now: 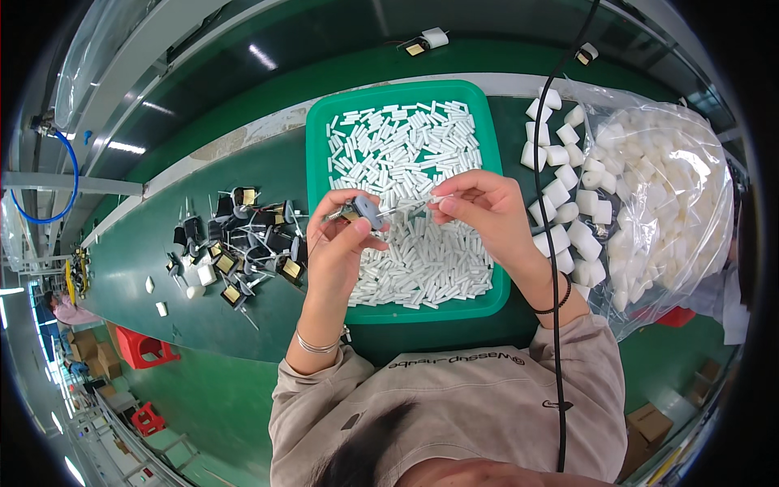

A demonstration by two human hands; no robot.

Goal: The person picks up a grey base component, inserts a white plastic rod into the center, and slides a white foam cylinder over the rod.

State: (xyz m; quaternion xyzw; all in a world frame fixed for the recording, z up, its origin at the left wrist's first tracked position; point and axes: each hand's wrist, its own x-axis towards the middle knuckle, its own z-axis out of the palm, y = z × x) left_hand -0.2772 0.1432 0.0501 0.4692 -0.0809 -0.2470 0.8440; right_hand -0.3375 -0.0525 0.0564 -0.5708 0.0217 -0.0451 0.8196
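Observation:
Over the green tray [492,146], which holds a great many short white tubes [422,276], my two hands meet. My left hand [334,239] is closed round a small grey-and-black part [369,213] with a thin metal rod pointing right. At the rod's far end, my right hand [483,213] pinches a small white tube [436,199] between thumb and fingers. Whether the tube sits on the rod or only touches it, I cannot tell. Left of the tray lies a heap of similar black parts [243,235] with rods and yellowish faces.
White foam cylinders [558,193] lie right of the tray, beside a clear plastic bag [665,203] full of more. A black cable [540,162] hangs down across the right side. Beyond the bench edge rests another part with a white piece [434,37]. Red stools [142,347] stand at lower left.

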